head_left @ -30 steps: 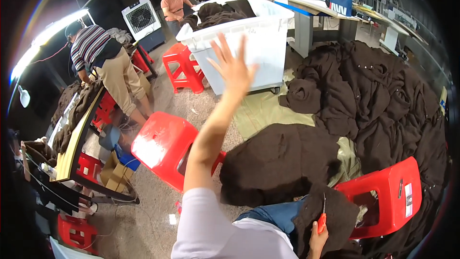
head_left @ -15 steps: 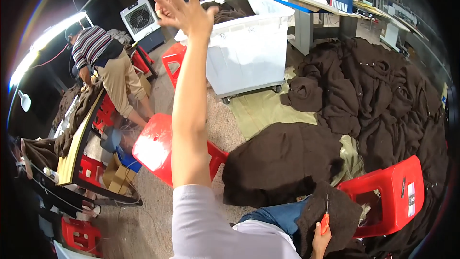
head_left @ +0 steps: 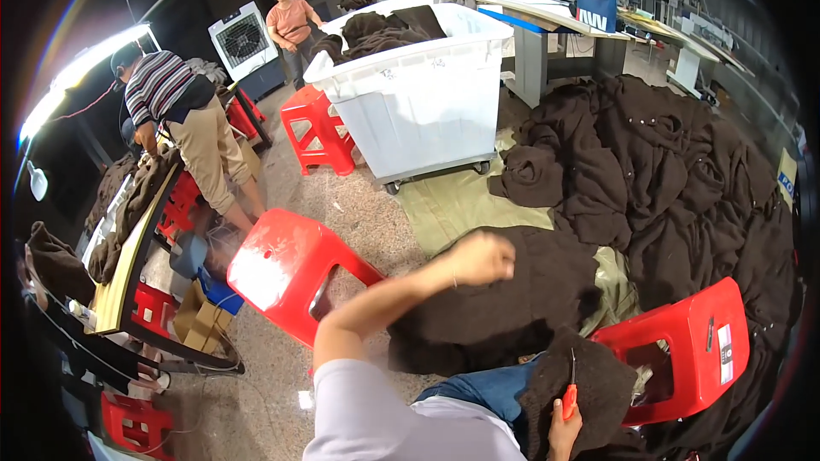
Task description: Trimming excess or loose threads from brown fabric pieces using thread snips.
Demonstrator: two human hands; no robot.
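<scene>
My left hand [head_left: 483, 258] hangs over a dark brown garment [head_left: 521, 290] spread on the floor; its fingers are curled in, with nothing visible in them. At the lower right, my right hand [head_left: 564, 432] is closed around an orange-handled tool [head_left: 570, 401] with a thin metal tip pointing up. A piece of brown knit cloth [head_left: 589, 376] lies over my lap beside that hand, partly covering my blue jeans [head_left: 487, 388].
A red stool [head_left: 286, 265] stands left of my arm, another red stool [head_left: 700, 341] at right. Beyond is a wheeled white bin [head_left: 418, 102] of brown garments. A large garment pile [head_left: 675, 171] fills the right. One person [head_left: 184, 102] bends at a table; another [head_left: 292, 26] stands behind the bin.
My left hand has come down from its raised, spread pose near the bin to above the garment, its fingers now curled. A person now shows behind the bin. My right hand keeps the tool.
</scene>
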